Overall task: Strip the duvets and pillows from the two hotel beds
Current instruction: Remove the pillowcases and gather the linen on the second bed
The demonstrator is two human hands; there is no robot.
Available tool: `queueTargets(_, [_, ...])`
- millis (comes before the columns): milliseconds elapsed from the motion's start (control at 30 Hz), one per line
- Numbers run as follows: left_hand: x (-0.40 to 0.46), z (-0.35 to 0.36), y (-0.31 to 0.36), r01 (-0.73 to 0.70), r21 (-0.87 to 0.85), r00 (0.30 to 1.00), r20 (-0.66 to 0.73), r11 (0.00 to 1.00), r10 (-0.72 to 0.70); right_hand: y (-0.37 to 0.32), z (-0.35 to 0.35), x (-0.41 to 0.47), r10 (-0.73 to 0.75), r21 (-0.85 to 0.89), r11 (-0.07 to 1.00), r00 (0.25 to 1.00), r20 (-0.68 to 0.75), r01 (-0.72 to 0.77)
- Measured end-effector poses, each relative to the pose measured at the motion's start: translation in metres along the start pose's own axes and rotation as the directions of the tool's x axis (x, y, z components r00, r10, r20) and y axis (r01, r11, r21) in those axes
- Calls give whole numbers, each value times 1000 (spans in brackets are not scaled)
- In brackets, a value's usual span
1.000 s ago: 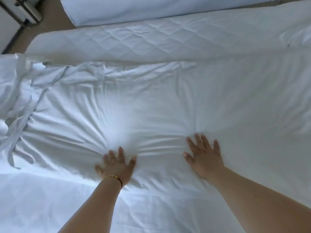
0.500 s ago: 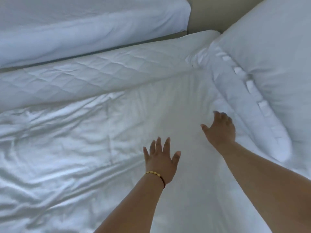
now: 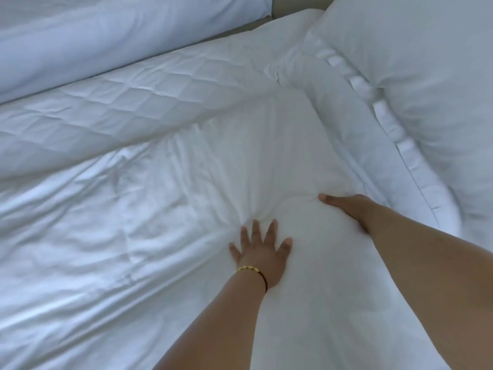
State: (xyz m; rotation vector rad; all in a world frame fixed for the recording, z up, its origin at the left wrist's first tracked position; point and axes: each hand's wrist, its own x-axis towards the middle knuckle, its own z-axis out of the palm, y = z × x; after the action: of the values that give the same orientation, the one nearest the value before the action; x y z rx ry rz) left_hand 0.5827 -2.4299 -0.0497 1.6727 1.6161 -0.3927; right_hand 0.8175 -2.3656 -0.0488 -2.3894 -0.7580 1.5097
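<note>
The left hand (image 3: 260,252), fingers spread and straight, was pressed flat on the wrinkled white duvet (image 3: 112,236) that was spread across the near bed. The right hand (image 3: 346,206) was laid on the same duvet just beside the plump white flanged pillow (image 3: 416,84); only its thumb was seen, so its grip could not be told. A quilted white mattress pad (image 3: 128,102) was exposed beyond the duvet.

Two beds stand side by side — the far bed (image 3: 80,49) draped in white — with a narrow strip of beige floor (image 3: 288,10) in the gap between them. Soft, even light falls throughout.
</note>
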Motion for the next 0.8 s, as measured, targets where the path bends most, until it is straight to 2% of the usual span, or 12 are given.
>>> queueTargets(100, [-6, -9, -3, -10, -117, 1000, -9, 993, 9, -15, -4, -24, -3, 123, 992, 982, 187, -20])
queueTargets(200, [-18, -20, -11, -68, -361, 995, -93, 930, 36, -35, 1, -57, -34, 196, 981, 974, 224, -10])
queueTargets(300, [-34, -37, -23, -91, -696, 992, -123, 712, 7, -57, 14, -90, -110, 245, 967, 981, 162, 68])
queueTargets(400, [-55, -51, -40, -84, -840, 995, -97, 537, 3, -78, 43, -129, -196, 295, 942, 975, 104, 158])
queueTargets(467, [-70, -59, -61, -91, -899, 994, -105, 429, -10, -92, 70, -155, -256, 305, 923, 966, 31, 235])
queueTargets(567, [-101, -76, -106, -159, -921, 982, -184, 357, -37, -120, 122, -203, -375, 352, 859, 925, -62, 372])
queueTargets(600, [-113, -81, -126, -164, -938, 981, -187, 305, -47, -130, 144, -220, -413, 368, 834, 907, -79, 412])
queueTargets(700, [-149, -96, -195, -171, -985, 985, -171, -15, -14, -157, 219, -280, -547, 385, 750, 832, -99, 538])
queueTargets(800, [-193, -116, -276, -208, -969, 978, -209, -136, -2, -183, 307, -336, -668, 375, 674, 742, -60, 637])
